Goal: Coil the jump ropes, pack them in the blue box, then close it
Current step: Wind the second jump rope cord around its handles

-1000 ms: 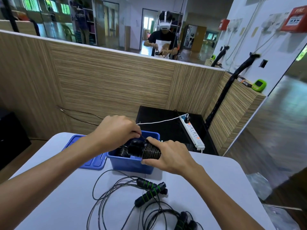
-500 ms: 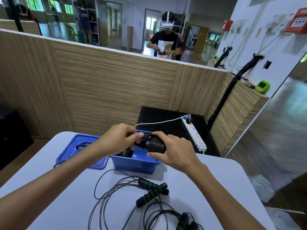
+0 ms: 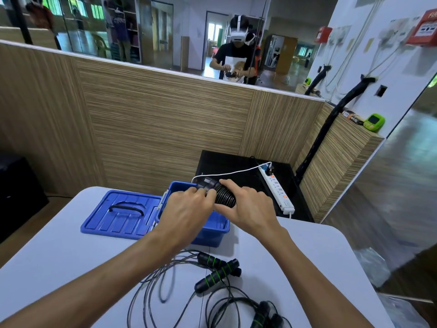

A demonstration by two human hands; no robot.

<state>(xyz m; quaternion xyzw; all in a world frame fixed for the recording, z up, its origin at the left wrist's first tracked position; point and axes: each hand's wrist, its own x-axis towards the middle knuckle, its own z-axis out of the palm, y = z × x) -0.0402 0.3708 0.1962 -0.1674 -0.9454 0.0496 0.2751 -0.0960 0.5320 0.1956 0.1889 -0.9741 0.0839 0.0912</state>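
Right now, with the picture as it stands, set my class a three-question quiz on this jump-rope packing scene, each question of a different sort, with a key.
1. True or false: the blue box is closed.
2. Multiple choice: the coiled rope bundle is held by A) the left hand alone, B) the right hand alone, C) both hands.
3. Fill the gap: the lid lies on the table to the ___ of the box.

Key: 1 false; 2 C; 3 left. Loose ropes with green-banded handles lie uncoiled on the table nearer the person.
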